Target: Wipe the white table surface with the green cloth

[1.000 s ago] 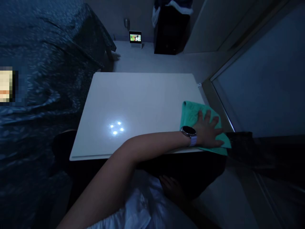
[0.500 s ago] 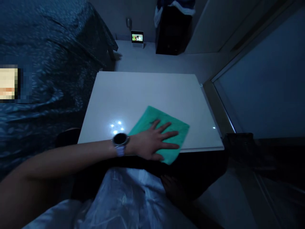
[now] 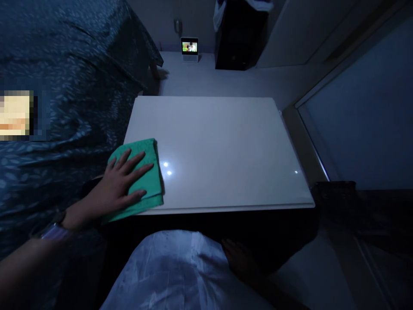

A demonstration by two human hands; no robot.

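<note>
While the left hand (image 3: 119, 183) lies flat and open with its fingers spread, pressing down without gripping, a folded teal-green cloth (image 3: 151, 172) sits under its palm at the near left corner of the table, one fold hanging just past the near edge. A round-faced wristwatch (image 3: 54, 230) with a pale strap shows in shadow on that wrist. The right hand (image 3: 240, 258) rests low on dark clothing below the table; it looks relaxed and open, holding nothing, though the dimness hides its detail. The glossy white rectangular table top (image 3: 219, 129) spreads right and away from the cloth, with small round light reflections (image 3: 166, 164) on it; whether it is damp or marked cannot be told in this light. Along the left edge, a dark blue leaf-patterned bedspread (image 3: 64, 86) crowds close beneath the wrist. Shiny white fabric (image 3: 167, 271) lies below the near edge. Beyond the far edge stand a small lit screen (image 3: 189, 47) and a black cabinet (image 3: 240, 38).
</note>
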